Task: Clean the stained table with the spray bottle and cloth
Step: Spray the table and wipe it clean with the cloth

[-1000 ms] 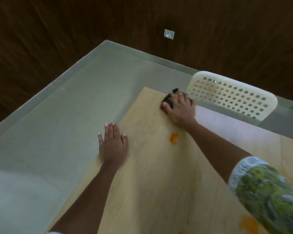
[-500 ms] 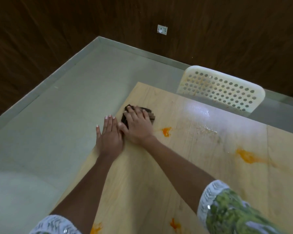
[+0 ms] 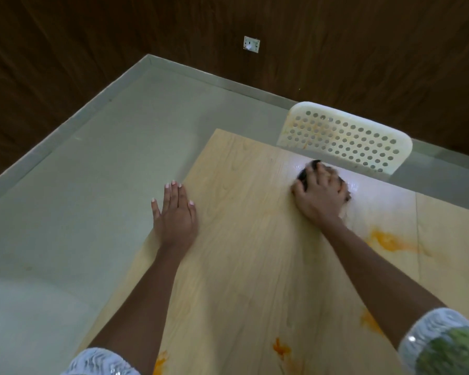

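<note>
The light wooden table point(image 3: 244, 266) fills the lower right of the head view. My right hand point(image 3: 320, 196) presses a dark cloth point(image 3: 305, 173) onto the wet, shiny patch near the table's far edge; its fingers curl over the cloth, which is mostly hidden beneath it. My left hand point(image 3: 175, 212) lies flat, fingers straight, on the table's left edge. Orange stains remain: a large smear point(image 3: 387, 240) right of my right forearm, and smaller ones point(image 3: 280, 347) near the bottom. No spray bottle is in view.
A white perforated plastic chair back point(image 3: 344, 138) stands just beyond the table's far edge, close to my right hand. Grey floor point(image 3: 92, 185) lies to the left, bounded by dark wood-panelled walls with a wall socket point(image 3: 251, 44).
My right hand has swept the cloth from beside my left hand to the right, up to the wet patch by the chair. The small orange spot near the left hand is gone. The left hand stayed put.
</note>
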